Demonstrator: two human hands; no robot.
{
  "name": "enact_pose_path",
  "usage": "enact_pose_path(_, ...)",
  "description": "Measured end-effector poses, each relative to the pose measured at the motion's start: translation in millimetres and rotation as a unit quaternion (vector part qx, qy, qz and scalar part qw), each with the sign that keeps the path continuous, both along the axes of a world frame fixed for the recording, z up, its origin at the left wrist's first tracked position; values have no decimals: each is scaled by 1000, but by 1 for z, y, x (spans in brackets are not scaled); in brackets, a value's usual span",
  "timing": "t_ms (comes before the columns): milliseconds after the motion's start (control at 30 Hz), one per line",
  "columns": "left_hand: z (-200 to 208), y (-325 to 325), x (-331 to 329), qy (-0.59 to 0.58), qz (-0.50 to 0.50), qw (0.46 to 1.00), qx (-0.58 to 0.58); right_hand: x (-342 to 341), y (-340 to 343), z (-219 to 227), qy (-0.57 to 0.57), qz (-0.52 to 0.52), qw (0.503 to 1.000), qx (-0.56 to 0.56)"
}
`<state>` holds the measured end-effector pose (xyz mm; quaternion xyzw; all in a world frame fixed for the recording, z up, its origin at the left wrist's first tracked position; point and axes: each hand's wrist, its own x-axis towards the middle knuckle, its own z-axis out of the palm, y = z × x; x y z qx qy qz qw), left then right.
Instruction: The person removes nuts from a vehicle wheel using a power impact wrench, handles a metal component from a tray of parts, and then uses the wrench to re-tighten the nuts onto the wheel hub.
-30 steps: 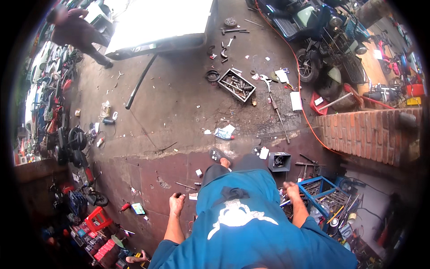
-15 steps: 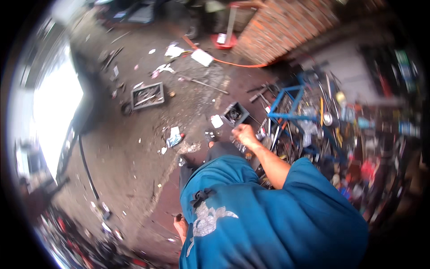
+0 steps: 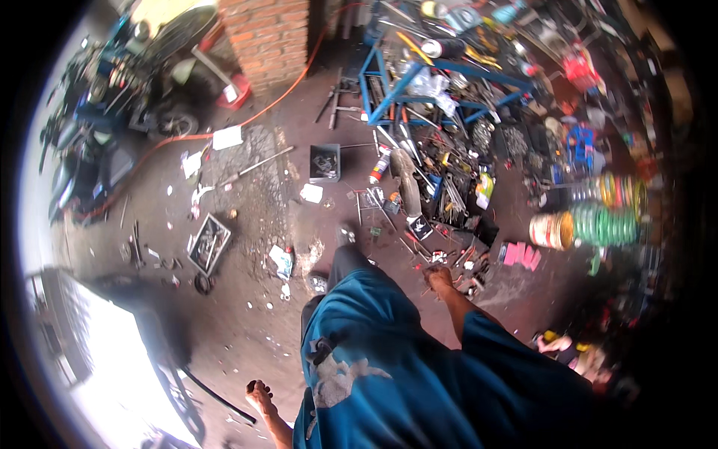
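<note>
My left hand [image 3: 262,399] hangs out beside my left hip, fingers curled round a small dark thing [image 3: 252,386] whose kind I cannot make out. Held out from my right side, my right hand [image 3: 438,278] has its fingers bent inward; whether anything is inside is hidden. Nearest to it on the floor is a heap of tools, with several wrenches [image 3: 453,196] and a red-and-white spray can [image 3: 380,166]. Beyond my feet stands a grey open box [image 3: 324,163] with metal parts in it. Farther left lies a metal tray [image 3: 209,245] of parts.
A blue metal frame [image 3: 449,67] stands at the far edge of the tool heap. An orange hose [image 3: 278,101] runs past a brick pillar [image 3: 265,41]. Motorcycles [image 3: 97,135] are parked far left. Pink gloves [image 3: 522,255], a white bucket [image 3: 551,230] and green bottles [image 3: 606,224] lie right.
My view has swung to the right, bringing in the gloves and bucket. My right hand has moved back from near the grey box; my left hand is farther out from my body.
</note>
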<state>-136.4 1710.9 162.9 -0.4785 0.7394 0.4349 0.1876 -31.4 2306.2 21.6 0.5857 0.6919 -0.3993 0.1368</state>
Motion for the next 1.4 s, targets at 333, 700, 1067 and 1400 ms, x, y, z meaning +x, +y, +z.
enact_pose_path(333, -12, 125, -149, 39, -318, 942, 99, 45, -60, 50, 127, -201, 964, -118)
enact_pose_path(700, -31, 211, -235, -36, -511, 851, 110, 123, -53, 22, 239, -460, 848, -108)
enact_pose_path(1067, -44, 327, -366, -116, -645, 753, 48, 34, -162, 100, 194, -649, 731, -85)
enact_pose_path(1400, -66, 453, -450, -42, -774, 628, 75, -22, -312, 71, 167, -780, 585, -146)
